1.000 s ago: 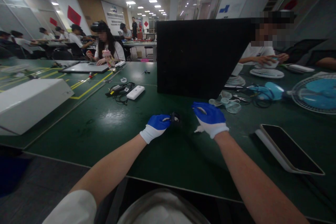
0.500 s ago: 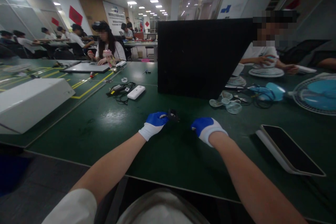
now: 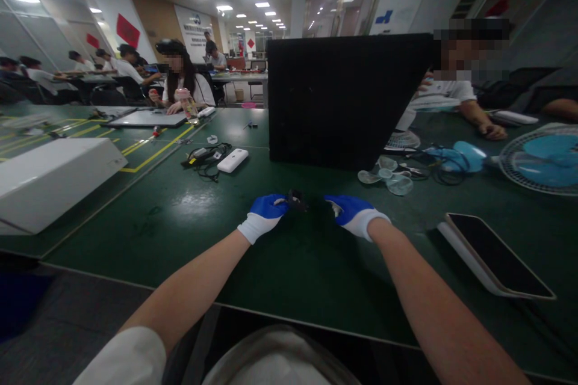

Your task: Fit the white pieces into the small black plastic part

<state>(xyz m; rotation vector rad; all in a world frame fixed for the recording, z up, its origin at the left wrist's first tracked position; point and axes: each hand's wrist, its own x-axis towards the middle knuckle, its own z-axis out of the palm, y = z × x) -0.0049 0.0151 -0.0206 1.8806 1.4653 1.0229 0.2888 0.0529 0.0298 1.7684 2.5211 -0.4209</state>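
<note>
My left hand (image 3: 268, 207), in a white glove with blue-coated fingers, is closed on a small black part (image 3: 297, 200) whose exact kind does not show. It is held just above the green table (image 3: 253, 271). To the right of that part, a short gap away, is my right hand (image 3: 354, 213) in a matching glove. Its fingers point left with the thumb a little apart, and I see nothing held in them. Behind both hands a large black panel (image 3: 343, 102) stands upright.
A white box (image 3: 58, 180) lies left. Beyond my left hand are a white power bank-like device (image 3: 233, 160) and black cables (image 3: 208, 159). Right are clear fan blades (image 3: 386, 175), a blue fan (image 3: 546, 156) and a phone (image 3: 499, 252) on a stand. Co-workers sit across the table.
My right hand has risen slightly and turned, its fingers now reaching further left. The left hand stays about where it was with the black part. The co-worker at right has lowered a hand to the table.
</note>
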